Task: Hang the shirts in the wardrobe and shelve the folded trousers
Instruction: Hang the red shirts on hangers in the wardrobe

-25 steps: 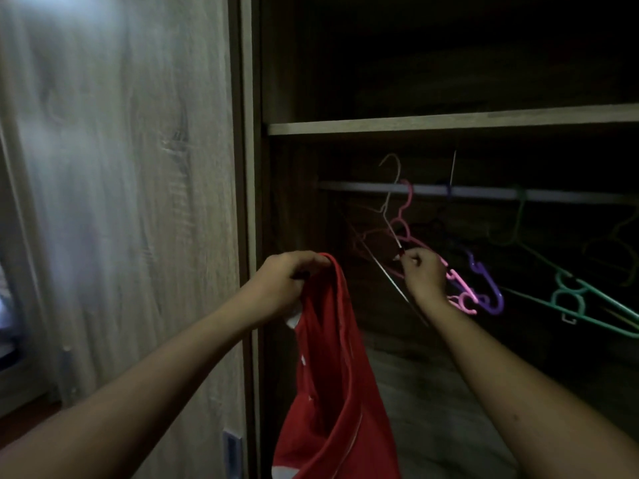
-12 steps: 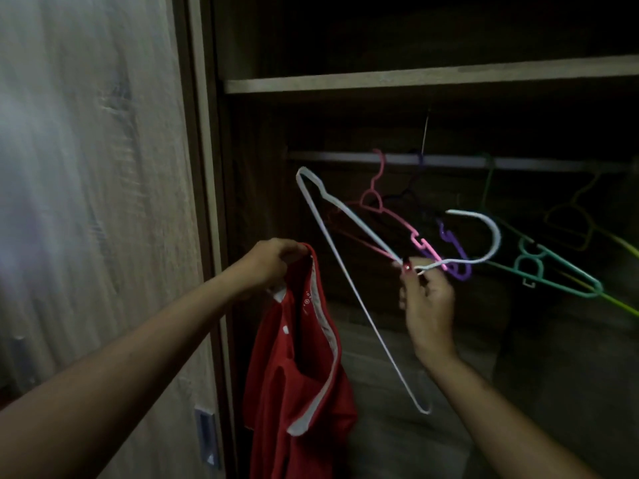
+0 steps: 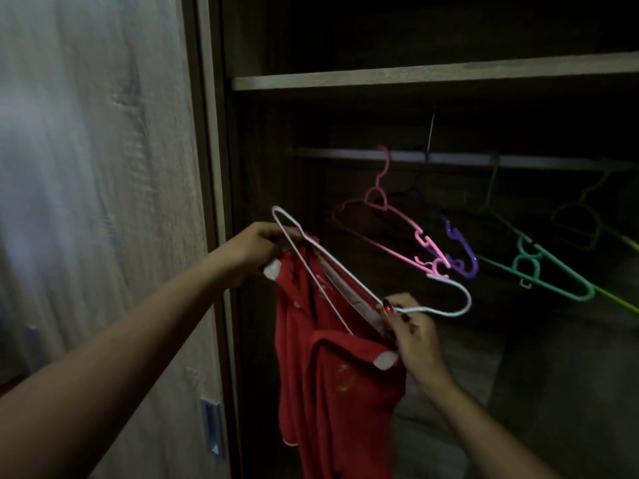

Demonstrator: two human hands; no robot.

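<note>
Before the wardrobe (image 3: 415,77), left fingers (image 3: 271,234) grip a limp, white-trimmed red shirt (image 3: 328,392), while right fingers (image 3: 401,307) pinch a white hanger (image 3: 467,299).

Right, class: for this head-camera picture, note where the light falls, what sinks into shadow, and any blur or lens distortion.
Head view: light falls on the wardrobe door, its grain smeared at left; head view: the interior is dim, the rail barely showing; head view: red shirt and white hanger read clearly; head view: the shelf edge slants, perhaps lens or head tilt.
</note>
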